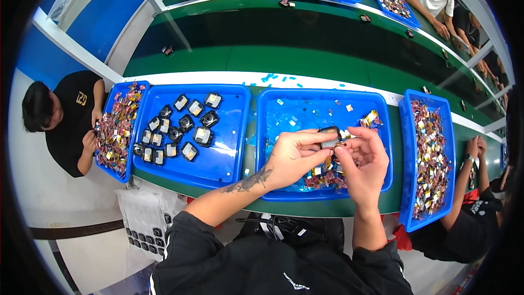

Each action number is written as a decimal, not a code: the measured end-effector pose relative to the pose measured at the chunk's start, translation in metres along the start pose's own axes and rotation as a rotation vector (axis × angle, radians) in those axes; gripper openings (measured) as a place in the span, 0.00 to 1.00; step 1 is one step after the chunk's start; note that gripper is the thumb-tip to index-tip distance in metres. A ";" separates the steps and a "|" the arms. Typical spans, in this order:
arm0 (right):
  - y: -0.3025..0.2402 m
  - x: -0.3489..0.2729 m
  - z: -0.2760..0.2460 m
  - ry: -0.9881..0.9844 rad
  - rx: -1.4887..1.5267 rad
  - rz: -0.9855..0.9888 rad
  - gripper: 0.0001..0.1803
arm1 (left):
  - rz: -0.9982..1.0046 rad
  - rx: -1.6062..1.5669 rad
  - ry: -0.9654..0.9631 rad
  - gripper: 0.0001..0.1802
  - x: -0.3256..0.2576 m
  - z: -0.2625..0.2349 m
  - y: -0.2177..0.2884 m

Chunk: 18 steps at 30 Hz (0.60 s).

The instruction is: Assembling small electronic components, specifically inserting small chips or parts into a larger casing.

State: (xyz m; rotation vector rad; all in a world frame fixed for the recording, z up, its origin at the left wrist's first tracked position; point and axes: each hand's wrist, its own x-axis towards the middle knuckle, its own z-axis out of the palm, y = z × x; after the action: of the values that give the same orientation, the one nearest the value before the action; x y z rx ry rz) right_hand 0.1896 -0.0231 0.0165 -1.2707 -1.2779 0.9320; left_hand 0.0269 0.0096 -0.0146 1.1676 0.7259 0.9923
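Observation:
My left hand (292, 155) and my right hand (363, 158) meet over the middle blue tray (284, 112). Together they pinch a small dark square part (330, 136) between the fingertips, with a thin strip hanging below it. Under my hands lies a heap of small coloured flat pieces (327, 177). Scraps of blue film litter the tray floor. To the left, a second blue tray (229, 153) holds several similar dark square parts (180, 128).
A blue tray (406, 131) of coloured pieces stands at my right, another (112, 98) at my left by a seated person in black (71, 120). A green conveyor belt (305, 43) runs behind, carrying a few parts. Other people work at the right (475, 186) and far side.

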 end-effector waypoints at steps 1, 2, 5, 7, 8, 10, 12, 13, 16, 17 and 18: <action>0.002 -0.001 0.001 0.031 0.022 0.003 0.20 | 0.012 -0.016 -0.004 0.19 0.000 0.000 -0.002; 0.004 -0.001 0.002 0.026 0.023 0.002 0.20 | 0.024 -0.032 -0.008 0.19 -0.001 0.000 -0.003; 0.010 -0.003 0.006 0.086 -0.062 -0.075 0.19 | 0.006 -0.019 0.002 0.18 -0.002 0.002 -0.001; 0.013 -0.005 0.010 0.134 -0.106 -0.124 0.20 | 0.014 0.006 0.010 0.17 -0.003 0.004 -0.002; 0.014 -0.005 0.012 0.135 -0.107 -0.125 0.20 | 0.026 -0.018 0.021 0.18 -0.003 0.005 -0.002; 0.015 -0.004 0.015 0.157 -0.170 -0.131 0.21 | 0.038 -0.043 0.035 0.18 -0.004 0.005 0.000; 0.013 -0.001 0.018 0.107 -0.042 -0.044 0.22 | 0.027 -0.100 0.051 0.21 -0.006 0.004 0.003; 0.013 0.001 0.021 0.055 0.088 0.043 0.23 | 0.031 -0.099 0.061 0.21 -0.007 0.002 0.002; 0.013 0.011 0.027 -0.050 0.108 0.012 0.23 | 0.035 -0.056 0.098 0.24 -0.007 -0.002 0.006; 0.012 0.017 0.023 -0.083 0.071 0.010 0.24 | 0.016 -0.029 0.139 0.25 -0.004 0.002 0.013; 0.016 0.029 0.016 -0.102 -0.018 -0.014 0.26 | -0.003 0.006 0.179 0.25 0.000 0.001 0.020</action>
State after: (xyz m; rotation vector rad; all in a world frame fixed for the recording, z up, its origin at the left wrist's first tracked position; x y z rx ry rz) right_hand 0.1806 0.0097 0.0028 -1.2396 -1.3750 0.9877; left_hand 0.0226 0.0107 0.0046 1.0920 0.8720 1.1025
